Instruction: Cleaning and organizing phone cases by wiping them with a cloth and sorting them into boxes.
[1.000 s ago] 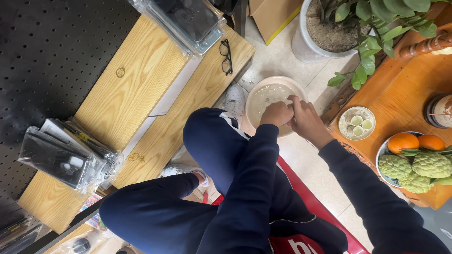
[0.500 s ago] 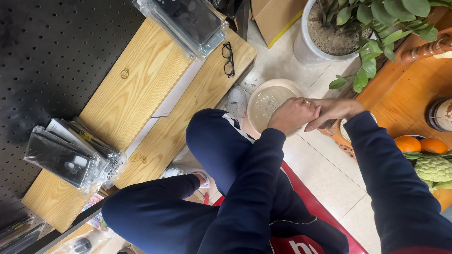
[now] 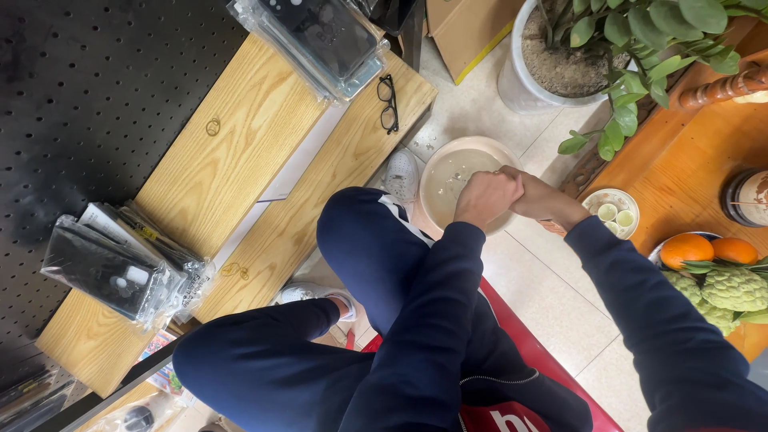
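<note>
Basin point(image 3: 448, 172): round, pale beige, on the tiled floor just beside a white shoe point(image 3: 402, 174); cloudy water inside.
Left hand point(image 3: 488, 198): closed in a fist over the basin's near rim; what it grips is hidden.
Right hand point(image 3: 538, 196): pressed against the left one, fingers hidden; grip cannot be told.
Small dish point(image 3: 612, 212): on the wooden tabletop point(image 3: 680, 172), holding pale round pieces.
Fruit bowl point(image 3: 666, 248): oranges and green custard apples.
White pot point(image 3: 524, 84): soil and a leafy plant.
</note>
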